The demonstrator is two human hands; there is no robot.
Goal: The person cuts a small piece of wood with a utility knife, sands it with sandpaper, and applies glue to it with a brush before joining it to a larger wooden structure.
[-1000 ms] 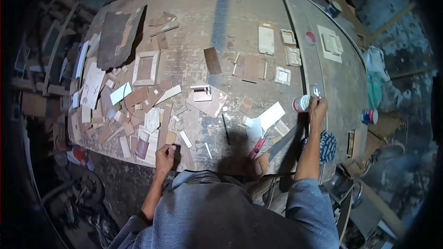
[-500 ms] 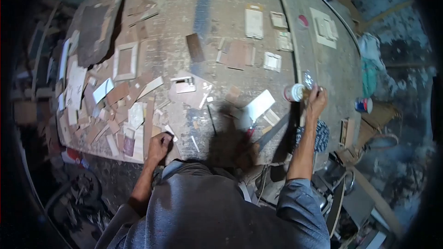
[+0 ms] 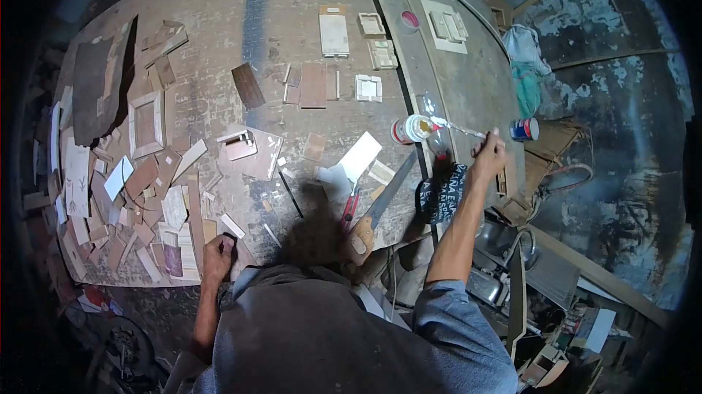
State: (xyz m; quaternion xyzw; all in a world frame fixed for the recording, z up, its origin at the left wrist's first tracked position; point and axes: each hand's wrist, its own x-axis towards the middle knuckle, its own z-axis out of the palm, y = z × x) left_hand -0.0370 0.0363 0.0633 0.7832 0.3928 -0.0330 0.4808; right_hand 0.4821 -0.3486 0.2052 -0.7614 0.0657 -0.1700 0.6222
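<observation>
My right hand (image 3: 491,154), at the right of the table, pinches the end of a thin pale stick (image 3: 466,131). The stick's other end reaches left to the mouth of a white jar (image 3: 401,131) with yellowish stuff at its opening. A patterned dark cloth (image 3: 442,197) lies below the jar, near my forearm. Close to the table's front edge rests my left hand (image 3: 218,256), its fingers curled in and their inside hidden. Just above it is a small pale wood strip (image 3: 232,226).
Wood offcuts (image 3: 150,175) cover the left side, around a small wooden frame (image 3: 146,123). A handsaw (image 3: 387,200), red-handled pliers (image 3: 351,207) and a white board (image 3: 360,156) lie in front of me. Small box-like wooden pieces (image 3: 369,88) sit farther back. A blue can (image 3: 523,129) stands at right.
The view has swung to the right. My right hand has drawn back from the jar, and the stick now shows between hand and jar. My left hand stays at the front edge.
</observation>
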